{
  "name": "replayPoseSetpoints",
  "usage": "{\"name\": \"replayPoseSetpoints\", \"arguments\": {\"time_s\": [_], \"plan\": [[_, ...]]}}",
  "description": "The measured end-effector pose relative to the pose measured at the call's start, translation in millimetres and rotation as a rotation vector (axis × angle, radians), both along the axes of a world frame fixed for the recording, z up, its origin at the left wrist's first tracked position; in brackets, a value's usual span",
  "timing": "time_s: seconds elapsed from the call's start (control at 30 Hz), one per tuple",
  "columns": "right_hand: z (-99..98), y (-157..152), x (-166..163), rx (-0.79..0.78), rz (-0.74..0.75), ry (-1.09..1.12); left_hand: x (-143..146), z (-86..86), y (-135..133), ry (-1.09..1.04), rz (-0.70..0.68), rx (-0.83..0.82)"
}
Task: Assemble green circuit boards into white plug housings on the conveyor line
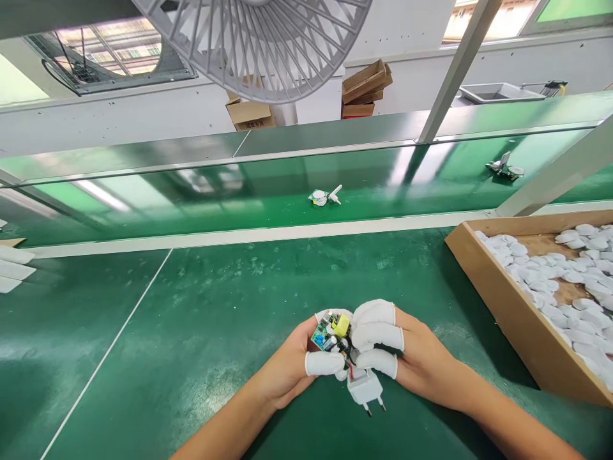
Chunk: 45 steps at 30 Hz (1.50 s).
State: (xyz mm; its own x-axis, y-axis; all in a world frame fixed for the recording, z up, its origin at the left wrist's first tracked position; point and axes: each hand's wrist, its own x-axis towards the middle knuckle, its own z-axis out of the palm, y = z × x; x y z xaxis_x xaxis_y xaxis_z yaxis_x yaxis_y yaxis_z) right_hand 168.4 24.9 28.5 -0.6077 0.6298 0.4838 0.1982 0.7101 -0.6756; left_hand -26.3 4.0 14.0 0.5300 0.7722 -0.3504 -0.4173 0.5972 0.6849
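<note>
Between my two hands is a small green circuit board [330, 333] with a yellow transformer, a blue part and several capacitors. My left hand [306, 361] is closed on the board, its thumb in front and fingers behind it. A red wire and a dark wire run down to a white two-pin plug housing [364, 386], whose pins point downward. My right hand [397, 342] is closed at the board's right side and just above the plug; its thumb is hidden. White cloth finger covers sit on the fingers of both hands.
A cardboard box [498, 313] of white plastic pieces [569, 319] stands at right. Beyond the pale ledge lie a board with a white plug [325, 195] and another assembly [505, 167]. A white fan [268, 45] hangs overhead. White strips [14, 268] lie at far left.
</note>
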Motion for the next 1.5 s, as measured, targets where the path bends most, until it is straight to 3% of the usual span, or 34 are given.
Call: {"name": "replayPoseSetpoints", "arguments": {"time_s": [0.23, 0.4, 0.53, 0.8, 1.13, 1.37, 1.5], "plan": [[-4.6, 1, 0, 0.091, -0.017, -0.009, 1, -3.4, -2, 0.019, 0.005, 0.006], [-4.8, 0, 2, 0.046, -0.006, -0.1, -2, -5.3, -4, -0.003, 0.027, 0.008], [-5.7, 1, 1, 0.048, -0.039, -0.069, -1, -0.8, -3, 0.015, 0.039, -0.005], [-15.5, 0, 0, 0.196, -0.067, -0.036, 10, 10.4, -8, 0.121, 0.102, -0.072], [-11.6, 0, -1, 0.141, -0.111, -0.182, 13, 10.8, -7, 0.22, 0.185, -0.05], [-8.7, -1, -6, 0.051, -0.131, 0.162, 9, 8.3, -7, 0.186, 0.156, -0.007], [-7.4, -3, -8, 0.052, -0.149, 0.174, 8, 8.0, -9, 0.211, 0.141, 0.06]]}}
